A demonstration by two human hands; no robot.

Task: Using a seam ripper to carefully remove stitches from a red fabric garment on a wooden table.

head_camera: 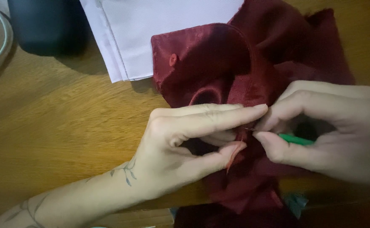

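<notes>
A dark red satin garment (219, 59) with a red button (172, 59) lies bunched on a wooden table (58, 122). My left hand (185, 139) pinches a fold of the red cloth between thumb and fingers at the middle of the view. My right hand (328, 126) meets it from the right, fingertips touching the same fold, and holds a thin tool with a green handle (297, 139) whose fine metal tip points into the cloth. Loose red fabric hangs over the table's near edge.
Folded white cloth (151, 29) lies at the back, partly under the red garment. A dark rounded object (45, 25) stands at the back left beside a pale curved rim (1, 42). A small teal item (295, 202) shows below the table edge.
</notes>
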